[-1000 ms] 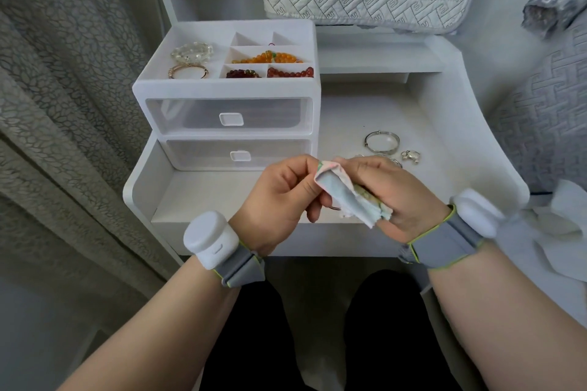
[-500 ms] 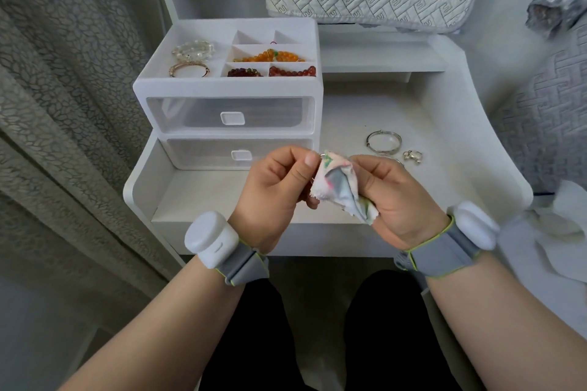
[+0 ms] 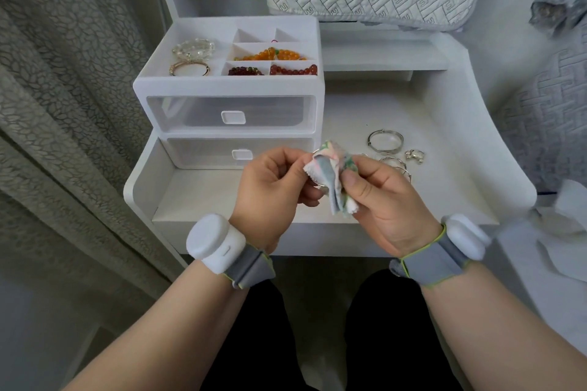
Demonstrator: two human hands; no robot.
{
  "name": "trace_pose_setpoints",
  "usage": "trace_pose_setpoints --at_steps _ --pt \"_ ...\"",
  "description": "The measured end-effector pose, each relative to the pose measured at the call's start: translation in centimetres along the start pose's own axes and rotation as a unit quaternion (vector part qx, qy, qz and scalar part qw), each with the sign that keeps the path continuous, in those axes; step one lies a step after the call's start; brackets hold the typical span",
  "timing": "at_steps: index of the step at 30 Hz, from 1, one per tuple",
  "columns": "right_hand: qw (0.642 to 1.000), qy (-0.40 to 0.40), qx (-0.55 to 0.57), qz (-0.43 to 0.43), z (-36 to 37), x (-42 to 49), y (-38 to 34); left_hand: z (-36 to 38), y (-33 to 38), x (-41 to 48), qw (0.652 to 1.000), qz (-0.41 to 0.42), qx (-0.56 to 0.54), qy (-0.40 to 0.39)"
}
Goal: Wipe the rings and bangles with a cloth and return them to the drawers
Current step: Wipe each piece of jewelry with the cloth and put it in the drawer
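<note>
White desk (image 3: pixel 222 200) is sitting between a grey curtain and quilted bedding, and an organiser (image 3: pixel 228 86) is standing at its back left. Both hands are working just above the desk's front edge. Left hand (image 3: pixel 273 181) is pinching one side of a silver bangle (image 3: pixel 318 183) between thumb and curled fingertips. Right hand (image 3: pixel 387 200) is gripping a patterned cloth (image 3: pixel 335 168), thumb and fingers closing it round the bangle's other side. Only a thin arc of metal is showing at the cloth's left edge. The hoop seems to be standing roughly upright between the hands, opening facing the wearer, though the cloth is hiding too much to be sure; being round, it is offering no long axis. Wiping looks to be under way, with the return not yet begun. Upper drawer (image 3: pixel 190 111) and lower drawer (image 3: pixel 197 152) are both sitting shut, directly beyond the left hand, so that hand is the nearer one for pulling a handle while the right is carrying bangle and cloth. Waiting on the desk just beyond the right hand: a loose bangle (image 3: pixel 385 139), stacked bangles (image 3: pixel 394 163) and a ring (image 3: pixel 414 155), all lying flat. Beads and two bracelets are filling the organiser's open top.
</note>
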State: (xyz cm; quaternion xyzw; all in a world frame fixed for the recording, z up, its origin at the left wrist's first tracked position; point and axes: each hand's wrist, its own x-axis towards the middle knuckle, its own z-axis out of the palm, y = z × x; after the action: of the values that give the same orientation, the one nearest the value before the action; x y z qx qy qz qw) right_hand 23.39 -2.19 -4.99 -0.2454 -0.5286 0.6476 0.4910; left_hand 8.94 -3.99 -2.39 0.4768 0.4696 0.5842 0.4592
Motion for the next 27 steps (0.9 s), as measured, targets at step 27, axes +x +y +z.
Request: trace_pose_setpoints --at_steps 27 --pt "0.999 -0.015 0.036 -0.019 -0.6 -0.1 0.0 0.1 0.9 -0.1 0.995 -0.035 -0.036 -0.085"
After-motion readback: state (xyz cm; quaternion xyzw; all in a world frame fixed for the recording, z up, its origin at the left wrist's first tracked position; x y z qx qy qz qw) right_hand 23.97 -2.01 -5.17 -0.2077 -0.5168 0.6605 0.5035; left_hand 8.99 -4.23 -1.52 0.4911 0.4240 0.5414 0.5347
